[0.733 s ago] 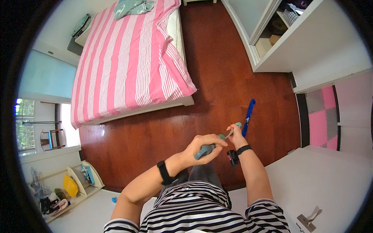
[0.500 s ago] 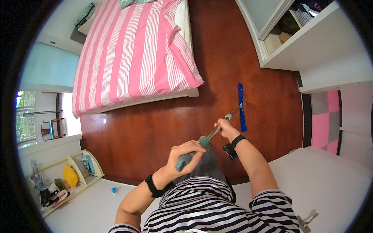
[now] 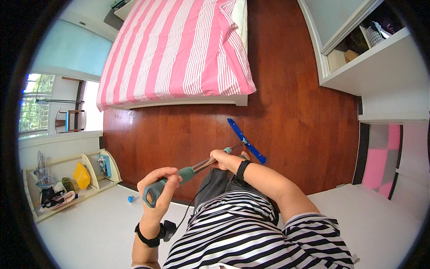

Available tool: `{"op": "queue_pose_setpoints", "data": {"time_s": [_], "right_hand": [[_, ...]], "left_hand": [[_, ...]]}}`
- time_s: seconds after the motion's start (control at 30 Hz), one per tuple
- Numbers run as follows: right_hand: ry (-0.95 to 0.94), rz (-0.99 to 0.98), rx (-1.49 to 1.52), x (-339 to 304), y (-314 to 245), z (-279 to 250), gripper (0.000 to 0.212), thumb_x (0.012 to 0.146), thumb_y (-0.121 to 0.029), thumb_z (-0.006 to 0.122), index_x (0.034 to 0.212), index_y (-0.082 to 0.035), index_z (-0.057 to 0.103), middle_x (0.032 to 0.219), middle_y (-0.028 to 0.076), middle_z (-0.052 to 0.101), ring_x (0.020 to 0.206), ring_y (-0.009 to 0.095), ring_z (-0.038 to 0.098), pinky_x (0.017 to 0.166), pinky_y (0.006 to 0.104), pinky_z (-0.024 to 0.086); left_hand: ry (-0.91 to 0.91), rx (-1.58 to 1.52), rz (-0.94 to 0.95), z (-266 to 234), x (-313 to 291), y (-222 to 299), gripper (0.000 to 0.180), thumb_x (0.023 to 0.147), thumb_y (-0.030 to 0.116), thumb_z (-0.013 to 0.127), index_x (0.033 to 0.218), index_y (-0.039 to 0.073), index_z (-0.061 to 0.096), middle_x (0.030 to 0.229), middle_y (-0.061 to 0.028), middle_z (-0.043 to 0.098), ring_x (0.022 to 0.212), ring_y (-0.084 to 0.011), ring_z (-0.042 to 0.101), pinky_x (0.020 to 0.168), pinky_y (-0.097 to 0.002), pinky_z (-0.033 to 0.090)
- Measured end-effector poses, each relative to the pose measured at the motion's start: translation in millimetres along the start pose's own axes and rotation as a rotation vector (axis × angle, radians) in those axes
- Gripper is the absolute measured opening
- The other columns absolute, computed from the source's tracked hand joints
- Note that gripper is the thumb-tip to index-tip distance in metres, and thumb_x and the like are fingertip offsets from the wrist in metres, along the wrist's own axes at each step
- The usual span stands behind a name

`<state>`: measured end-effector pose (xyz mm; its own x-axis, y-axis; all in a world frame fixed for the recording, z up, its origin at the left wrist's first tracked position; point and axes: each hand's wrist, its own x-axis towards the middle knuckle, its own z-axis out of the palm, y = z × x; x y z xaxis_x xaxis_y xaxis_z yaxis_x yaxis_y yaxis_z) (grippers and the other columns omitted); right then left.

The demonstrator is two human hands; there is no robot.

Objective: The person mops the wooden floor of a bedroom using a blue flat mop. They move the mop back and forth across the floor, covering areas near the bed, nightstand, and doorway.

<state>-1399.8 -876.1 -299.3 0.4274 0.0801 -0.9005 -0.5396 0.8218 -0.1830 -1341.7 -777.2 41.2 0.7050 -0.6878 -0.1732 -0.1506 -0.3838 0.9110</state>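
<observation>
Both of my hands are on one long mop, which slants across in front of my body. My left hand is wrapped around the thick teal grip at the upper end of the handle. Farther down the metal pole, my right hand is closed around the shaft. The mop's narrow blue head rests on the reddish-brown wood floor, lying diagonally just ahead of my feet. My right forearm and hand partly cover the pole and one foot.
A bed with a pink-and-white striped cover stands ahead on the left. At the right is a white open cabinet. A cream shelf rack holding several items is at the left, with a small blue object beside it.
The mop head has swept left and nearer to me, turning from almost straight to diagonal. Both hands have moved left with the handle, and the view has shifted.
</observation>
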Motion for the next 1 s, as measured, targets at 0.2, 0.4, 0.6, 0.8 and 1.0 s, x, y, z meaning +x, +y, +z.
{"op": "queue_pose_setpoints", "data": {"time_s": [0.2, 0.4, 0.6, 0.8, 1.0], "right_hand": [[0.06, -0.103, 0.18, -42.6, -14.0, -34.7, 0.011, 0.084, -0.01, 0.053, 0.093, -0.004, 0.05, 0.093, 0.012, 0.058, 0.082, 0.025, 0.062, 0.065, 0.0379, 0.056], [0.254, -0.262, 0.393, -74.0, -20.6, -117.0, 0.01, 0.088, -0.013, 0.054, 0.096, -0.007, 0.052, 0.082, 0.011, 0.063, 0.074, 0.025, 0.063, 0.062, 0.0428, 0.053], [0.372, -0.287, 0.496, -73.8, -43.8, -214.4, 0.016, 0.092, -0.019, 0.052, 0.096, -0.004, 0.048, 0.084, 0.016, 0.061, 0.07, 0.024, 0.053, 0.059, 0.0431, 0.046], [0.148, -0.25, 1.042, -58.7, -42.7, -229.8, 0.012, 0.094, -0.011, 0.044, 0.084, -0.005, 0.038, 0.065, 0.008, 0.045, 0.057, 0.022, 0.048, 0.054, 0.0387, 0.046], [0.279, -0.238, 0.739, 2.6, -20.2, -184.3, 0.002, 0.092, -0.002, 0.041, 0.092, -0.002, 0.04, 0.079, 0.011, 0.049, 0.062, 0.02, 0.052, 0.057, 0.0307, 0.053]], "left_hand": [[-0.351, -0.077, 0.345, 16.4, 22.1, 6.5, 0.032, 0.082, 0.008, 0.076, 0.11, -0.005, 0.065, 0.077, -0.008, 0.067, 0.078, -0.0181, 0.067, 0.072, -0.0302, 0.055], [-0.711, -0.209, 0.444, 67.3, 47.1, 3.4, 0.042, 0.072, 0.006, 0.084, 0.11, 0.001, 0.067, 0.085, -0.0089, 0.068, 0.083, -0.0207, 0.067, 0.078, -0.0316, 0.054], [-0.804, -0.289, 0.74, 150.5, 70.7, -11.9, 0.025, 0.079, 0.007, 0.075, 0.103, 0.001, 0.067, 0.096, -0.014, 0.067, 0.098, -0.0314, 0.065, 0.092, -0.042, 0.049], [-0.836, -0.359, 0.633, 173.9, 67.5, -40.6, 0.004, 0.079, 0.0, 0.069, 0.081, 0.002, 0.067, 0.073, -0.0114, 0.065, 0.074, -0.0282, 0.065, 0.08, -0.0391, 0.053], [-0.658, -0.403, 0.577, 95.4, 65.2, -85.6, 0.005, 0.078, -0.003, 0.066, 0.082, 0.0, 0.068, 0.076, -0.0138, 0.066, 0.076, -0.0307, 0.066, 0.079, -0.0388, 0.054]]}}
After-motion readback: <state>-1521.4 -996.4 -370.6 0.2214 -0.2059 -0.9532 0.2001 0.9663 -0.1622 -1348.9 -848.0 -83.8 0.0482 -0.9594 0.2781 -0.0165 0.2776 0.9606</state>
